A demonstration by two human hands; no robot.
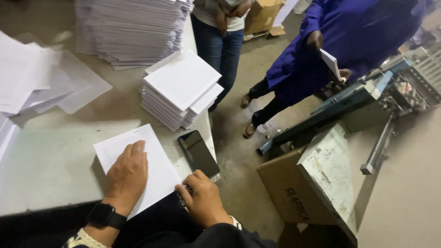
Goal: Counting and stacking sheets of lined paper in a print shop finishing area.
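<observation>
A small stack of lined white sheets point(156, 158) lies at the near edge of the pale table point(50, 160). My left hand point(127, 174), with a black watch on the wrist, lies flat on it with fingers together. My right hand point(202, 197) is curled at the stack's lower right corner, closed on something small and dark that I cannot make out. A black phone point(198, 153) rests just right of the sheets, near the table's edge.
A fanned pile of lined pads point(181, 89) stands behind the phone, a tall paper stack point(133, 30) at the back, loose sheets point(41, 82) at left. Two people stand on the floor beyond; one in blue holds a pad point(331, 64). A cardboard box point(287, 193) and blue machine point(367, 101) sit right.
</observation>
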